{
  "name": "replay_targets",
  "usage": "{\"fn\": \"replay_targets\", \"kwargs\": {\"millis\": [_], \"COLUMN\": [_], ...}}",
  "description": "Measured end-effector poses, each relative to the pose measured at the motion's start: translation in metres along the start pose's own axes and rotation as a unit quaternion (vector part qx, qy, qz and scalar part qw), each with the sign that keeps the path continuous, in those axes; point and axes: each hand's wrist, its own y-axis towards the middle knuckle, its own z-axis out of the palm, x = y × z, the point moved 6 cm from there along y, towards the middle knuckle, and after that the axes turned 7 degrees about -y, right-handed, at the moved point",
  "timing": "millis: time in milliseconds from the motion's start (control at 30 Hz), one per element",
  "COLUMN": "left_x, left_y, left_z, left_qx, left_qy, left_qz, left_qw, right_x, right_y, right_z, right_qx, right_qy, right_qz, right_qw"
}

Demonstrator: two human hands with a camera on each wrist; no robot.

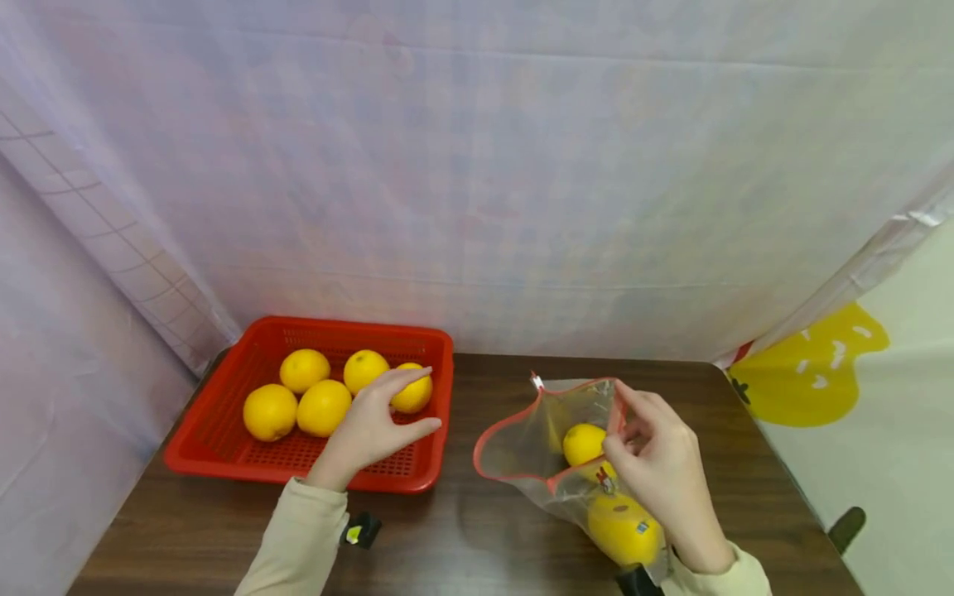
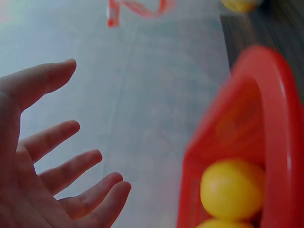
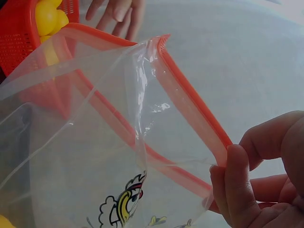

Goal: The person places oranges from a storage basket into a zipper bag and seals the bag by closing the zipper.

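My left hand hovers above the right side of a red plastic basket, fingers and thumb spread, holding nothing. Several yellow oranges lie in the basket, including one orange just beyond that hand. In the left wrist view the hand has its fingers apart. My right hand pinches the orange-red zip edge of a clear zip bag between thumb and fingers. The bag's mouth gapes toward the basket. Inside it are an orange and, nearer me, another orange with a sticker.
A dark wooden table carries the basket and the bag. Pale curtains hang behind and at the left. On the light cloth at the right is a yellow printed shape. A white slider sits at the bag's far corner.
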Motion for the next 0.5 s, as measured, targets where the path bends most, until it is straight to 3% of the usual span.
{"fn": "replay_targets", "kwargs": {"millis": [267,500], "left_x": [0.04,0.077], "left_y": [-0.005,-0.012], "left_z": [-0.027,-0.048], "left_qx": [-0.035,-0.047], "left_qy": [0.058,0.093], "left_qz": [-0.03,-0.095], "left_qw": [0.9972,0.9901], "right_x": [-0.001,-0.002], "right_y": [0.0,0.0], "right_z": [0.002,0.004], "right_qx": [-0.008,0.004], "right_qy": [0.007,0.013], "right_qz": [-0.003,-0.001], "right_qw": [1.0,1.0]}}
